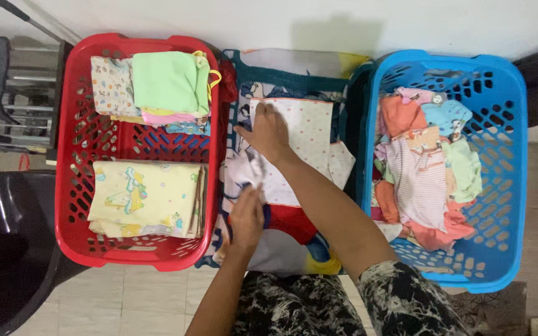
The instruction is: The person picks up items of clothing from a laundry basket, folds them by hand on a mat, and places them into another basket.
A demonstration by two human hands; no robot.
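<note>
A small white dotted garment lies spread on a patterned mat between two baskets. My right hand presses flat on the garment's upper left part, fingers apart. My left hand pinches the garment's lower left edge, where the cloth bunches up. The red basket on the left holds folded clothes: a green piece on a stack at the top, a yellow printed stack below. The blue basket on the right holds a loose heap of small clothes.
A dark plastic chair stands at the lower left on the tiled floor. A white wall runs along the top. A metal rack sits at the upper left. My knees in black-and-white patterned cloth are at the bottom.
</note>
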